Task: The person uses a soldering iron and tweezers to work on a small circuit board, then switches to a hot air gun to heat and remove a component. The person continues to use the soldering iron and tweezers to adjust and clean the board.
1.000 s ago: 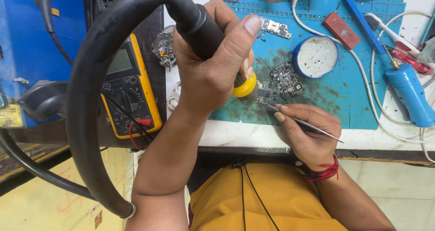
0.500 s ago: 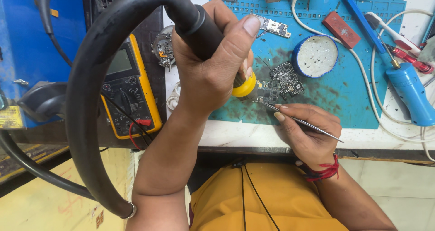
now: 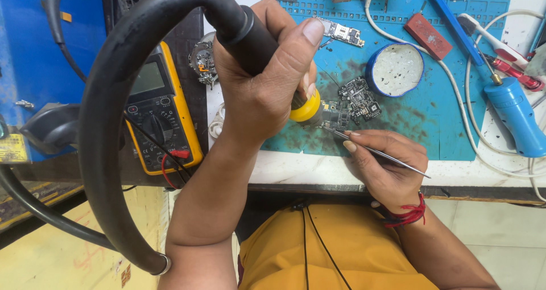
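- The left hand [image 3: 261, 91], in the centre of the frame, has its grip wrapped tight round the black handle of a hot-air tool [image 3: 259, 37]; the tool's yellow collar [image 3: 306, 109] points down at a small dark circuit board [image 3: 352, 102]
- The circuit board lies on the blue mat [image 3: 449, 119], just right of centre, with the tool's tip right over its left part
- The right hand [image 3: 387, 165], lower right of centre, pinches thin metal tweezers [image 3: 375, 150] between thumb and fingers, their point touching the board's lower left edge, just under the yellow collar
- A thick black hose [image 3: 108, 125] loops from the handle down the left of the frame, passing in front of a yellow multimeter [image 3: 159, 111]
- Judging from this, good work here means keeping the nozzle steady and close over one spot, not wandering across neighbouring parts
- The tweezers should press lightly, only nudging once the joint looks soft; forcing could tear a pad
- The hose's weight could drag the hand off line, so a braced forearm on the desk [image 3: 318, 173] edge would help
- A round blue-rimmed tin [image 3: 395, 69] and a blue-handled tool [image 3: 512, 116] lie at upper right, well apart from the heat
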